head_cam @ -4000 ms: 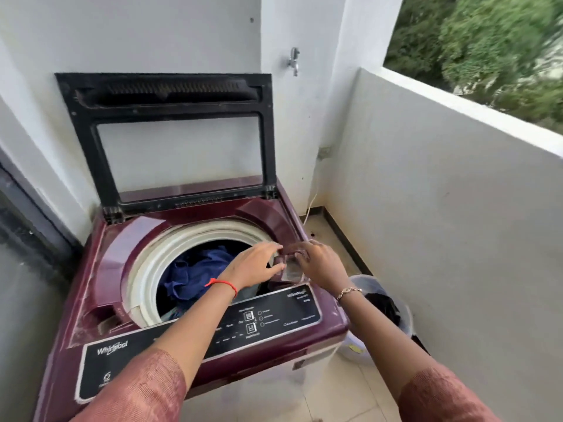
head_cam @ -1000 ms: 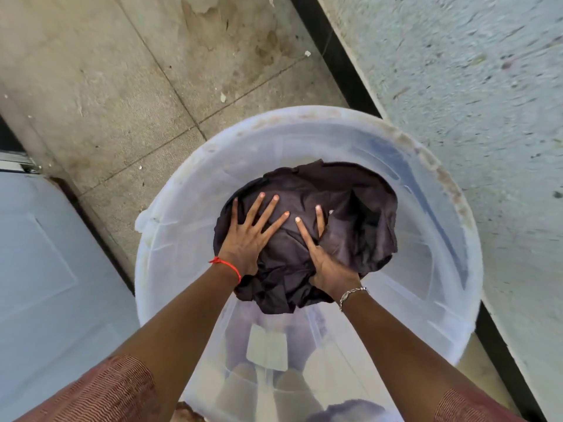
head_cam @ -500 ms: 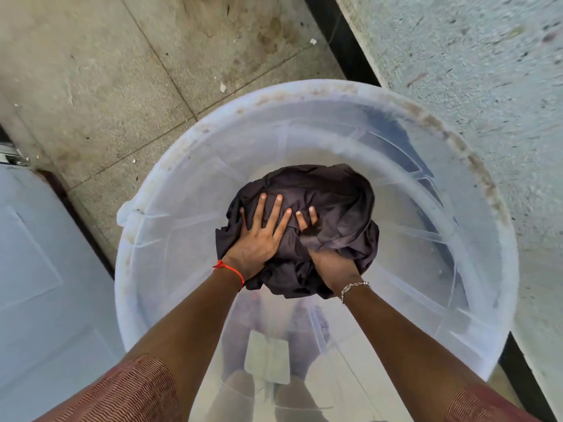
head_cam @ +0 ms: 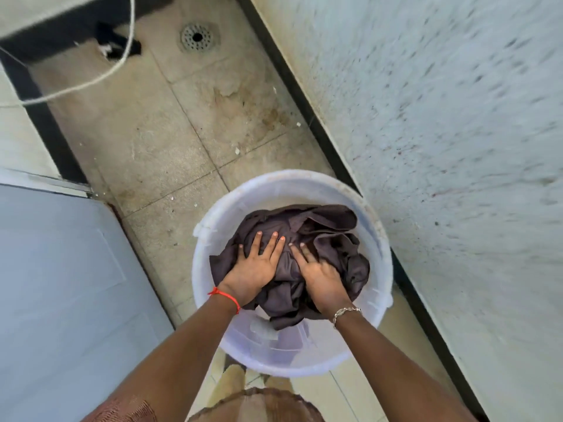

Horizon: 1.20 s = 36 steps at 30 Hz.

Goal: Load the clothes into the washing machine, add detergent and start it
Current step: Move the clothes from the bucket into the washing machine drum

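A crumpled dark brown garment [head_cam: 329,236] fills the mouth of a translucent white bucket [head_cam: 213,214] that stands on the tiled floor. My left hand [head_cam: 256,266], with a red thread at the wrist, lies on the garment's left side with its fingers spread. On the right side, my right hand [head_cam: 320,275], wearing a silver bracelet, has some fingers tucked into the folds. Both hands hold the bundle, which rises to the bucket's rim. The washing machine's grey-white side panel [head_cam: 61,284] fills the left; its tub and lid are out of view.
A rough white parapet wall [head_cam: 441,132] runs along the right, with a black skirting strip at its foot. A round floor drain [head_cam: 197,37] lies at the far end of the tiled floor. A white hose [head_cam: 91,80] loops across the upper left.
From the machine's detergent drawer my hands went down into the bucket. Since half a second ago the view has pulled back and the garment has come up from the bucket's depth to its rim.
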{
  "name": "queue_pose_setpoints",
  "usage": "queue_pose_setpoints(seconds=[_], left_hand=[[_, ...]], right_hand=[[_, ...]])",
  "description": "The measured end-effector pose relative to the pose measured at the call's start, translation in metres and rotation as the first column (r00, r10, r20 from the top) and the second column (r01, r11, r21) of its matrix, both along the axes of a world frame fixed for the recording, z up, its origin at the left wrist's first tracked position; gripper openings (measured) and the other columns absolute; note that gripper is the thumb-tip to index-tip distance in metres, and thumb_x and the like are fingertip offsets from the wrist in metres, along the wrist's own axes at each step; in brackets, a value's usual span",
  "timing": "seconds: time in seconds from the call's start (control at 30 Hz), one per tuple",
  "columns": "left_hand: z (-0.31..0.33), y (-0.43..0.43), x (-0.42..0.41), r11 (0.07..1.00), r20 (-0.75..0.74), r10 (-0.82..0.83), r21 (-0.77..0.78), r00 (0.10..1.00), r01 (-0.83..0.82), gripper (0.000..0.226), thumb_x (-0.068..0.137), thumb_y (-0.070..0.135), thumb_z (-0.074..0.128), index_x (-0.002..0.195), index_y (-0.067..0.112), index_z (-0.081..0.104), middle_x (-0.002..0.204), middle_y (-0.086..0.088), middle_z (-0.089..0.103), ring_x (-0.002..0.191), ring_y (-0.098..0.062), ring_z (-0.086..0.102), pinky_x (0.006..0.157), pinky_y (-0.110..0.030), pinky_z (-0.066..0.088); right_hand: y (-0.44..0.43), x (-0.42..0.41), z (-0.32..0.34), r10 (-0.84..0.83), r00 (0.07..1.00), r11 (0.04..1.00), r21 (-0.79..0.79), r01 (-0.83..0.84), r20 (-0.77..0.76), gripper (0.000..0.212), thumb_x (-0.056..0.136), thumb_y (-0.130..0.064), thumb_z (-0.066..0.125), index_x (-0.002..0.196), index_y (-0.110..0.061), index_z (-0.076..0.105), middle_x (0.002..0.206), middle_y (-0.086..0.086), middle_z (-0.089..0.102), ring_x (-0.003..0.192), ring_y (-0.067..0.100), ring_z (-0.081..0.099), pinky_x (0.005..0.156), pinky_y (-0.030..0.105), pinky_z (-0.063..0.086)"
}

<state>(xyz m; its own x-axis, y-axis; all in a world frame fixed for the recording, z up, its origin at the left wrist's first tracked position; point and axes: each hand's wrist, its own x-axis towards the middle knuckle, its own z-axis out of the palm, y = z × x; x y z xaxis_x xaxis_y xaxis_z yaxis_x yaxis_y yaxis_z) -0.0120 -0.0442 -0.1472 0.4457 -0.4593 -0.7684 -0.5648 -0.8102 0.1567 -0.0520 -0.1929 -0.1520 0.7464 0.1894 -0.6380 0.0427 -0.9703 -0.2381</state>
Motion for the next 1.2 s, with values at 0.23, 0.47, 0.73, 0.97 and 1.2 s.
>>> queue_pose_setpoints(seconds=[0.23,0.47,0.73,0.97,1.2], left_hand=[[0.138,0.011,-0.002,0.998,0.045,0.042,-0.049,0.998,-0.039,0.068,0.096,-0.002,0.028,0.143,0.008,-0.021,0.155,-0.01,-0.019,0.141,-0.039,-0.012,0.112,-0.059,0.016],[0.285,0.035,-0.018,0.993,0.239,0.058,-0.117,0.969,-0.031,0.073,0.093,-0.006,0.032,0.144,0.008,-0.018,0.157,-0.008,-0.013,0.143,-0.038,-0.006,0.113,-0.055,0.021],[0.387,0.084,-0.049,0.949,0.463,0.167,-0.314,0.87,-0.015,0.091,0.075,-0.007,0.061,0.143,0.004,0.002,0.153,-0.014,0.022,0.136,-0.042,0.029,0.096,-0.051,0.046],[0.487,0.122,-0.084,0.977,0.622,0.123,-0.213,0.773,0.016,0.071,0.091,-0.008,0.03,0.146,0.009,-0.013,0.158,-0.007,-0.002,0.143,-0.036,0.005,0.11,-0.051,0.03],[0.575,0.172,-0.118,0.921,0.846,0.269,-0.366,0.461,0.135,0.069,0.075,-0.005,0.028,0.142,0.003,0.021,0.135,-0.016,0.052,0.114,-0.042,0.055,0.071,-0.046,0.057]], right_hand=[[0.006,0.0,0.141,0.016,0.999,0.999,-0.038,-0.014,0.047,0.074,0.089,0.005,0.033,0.149,-0.019,-0.002,0.157,0.011,0.009,0.107,0.032,0.056,0.092,0.041,0.046],[0.026,-0.014,0.272,0.13,0.931,0.984,-0.157,-0.08,0.341,0.086,0.03,-0.003,0.086,0.113,-0.005,0.066,0.104,0.012,0.071,0.038,0.016,0.056,0.033,0.018,0.041],[0.07,-0.044,0.397,0.082,0.884,0.991,-0.133,-0.023,0.46,0.084,0.036,0.003,0.085,0.117,-0.004,0.063,0.108,0.016,0.069,0.045,0.02,0.06,0.035,0.022,0.044],[0.107,-0.07,0.498,0.058,0.844,0.998,-0.017,-0.059,0.533,0.068,0.086,0.01,0.033,0.148,-0.008,0.01,0.154,0.016,0.019,0.111,0.036,0.054,0.093,0.043,0.046],[0.143,-0.101,0.599,0.077,0.683,0.989,0.03,-0.143,0.726,0.068,0.081,0.012,0.036,0.145,-0.008,0.023,0.15,0.018,0.029,0.11,0.04,0.056,0.094,0.046,0.045]])
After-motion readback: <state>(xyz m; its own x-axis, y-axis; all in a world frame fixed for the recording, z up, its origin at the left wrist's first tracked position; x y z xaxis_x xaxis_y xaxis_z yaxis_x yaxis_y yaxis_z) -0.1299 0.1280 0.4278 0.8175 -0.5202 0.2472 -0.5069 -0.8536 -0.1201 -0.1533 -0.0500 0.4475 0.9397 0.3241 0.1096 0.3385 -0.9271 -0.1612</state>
